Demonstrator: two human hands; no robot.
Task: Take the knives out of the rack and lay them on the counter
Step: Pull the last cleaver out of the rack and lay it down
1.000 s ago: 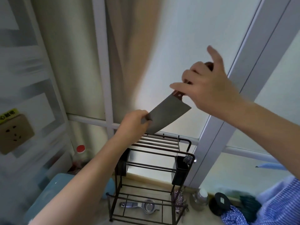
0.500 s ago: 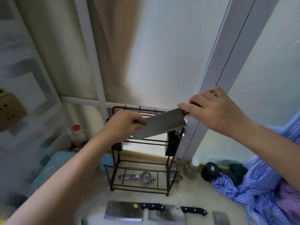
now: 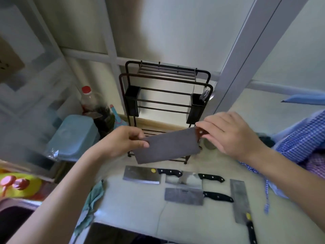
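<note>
the cleaver with the reddish-brown handle is held flat in the air by both hands, in front of the rack and above the counter, not touching either. the left hand pinches the blade's far end, thumb on the top face and fingers beneath. the right hand is closed round the handle, which is mostly hidden under the fingers. the black wire rack stands at the back edge of the counter against the window frame; its top slots hold no blades that can be seen.

four knives lie flat on the counter nearer the front edge. a steel cleaver and a second cleaver lie side by side in one row, black handles to the right. a third cleaver lies just in front of them. a fourth cleaver lies lengthwise toward the right edge, its handle pointing to the front.
</note>
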